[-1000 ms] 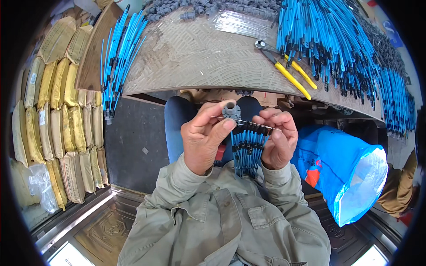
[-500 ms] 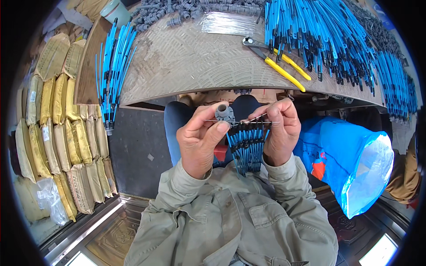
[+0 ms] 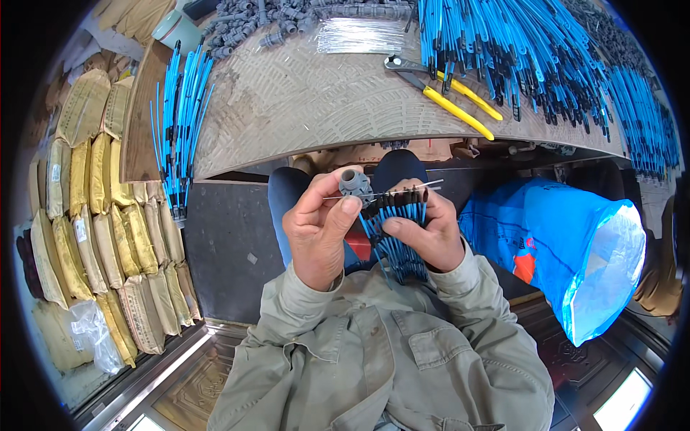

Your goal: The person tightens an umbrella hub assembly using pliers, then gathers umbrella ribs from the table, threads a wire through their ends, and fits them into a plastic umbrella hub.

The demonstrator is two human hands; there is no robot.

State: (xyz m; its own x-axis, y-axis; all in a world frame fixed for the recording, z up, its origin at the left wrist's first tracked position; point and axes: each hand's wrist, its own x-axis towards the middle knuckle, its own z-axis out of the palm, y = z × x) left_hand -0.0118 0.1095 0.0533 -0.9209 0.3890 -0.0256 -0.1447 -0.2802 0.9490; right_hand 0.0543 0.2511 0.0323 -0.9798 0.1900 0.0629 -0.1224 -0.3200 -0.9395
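My left hand [image 3: 314,233] pinches a grey plastic fitting [image 3: 352,182] with a round open tube end on top. Out of the fitting runs a thin metal wire [image 3: 433,184], sticking out at the left past my fingers and slanting up to the right. Black looped ends of several blue plastic strips [image 3: 397,248] are strung along it, and the strips hang down toward my lap. My right hand [image 3: 436,231] grips the right side of this row, thumb across the front and fingers behind, partly hidden.
On the table [image 3: 287,115] ahead lie yellow-handled pliers [image 3: 456,111], a stack of metal wires [image 3: 359,36], grey fittings [image 3: 248,25] and a heap of blue strips [image 3: 503,57]. More strips [image 3: 180,122] lie at the left. A blue bag [image 3: 546,237] stands right; packed sacks [image 3: 108,237] fill the left.
My right hand has moved from the wire's right end down onto the row of strips, thumb now across them. The strips have shifted and bunched slightly. My left hand still holds the fitting.
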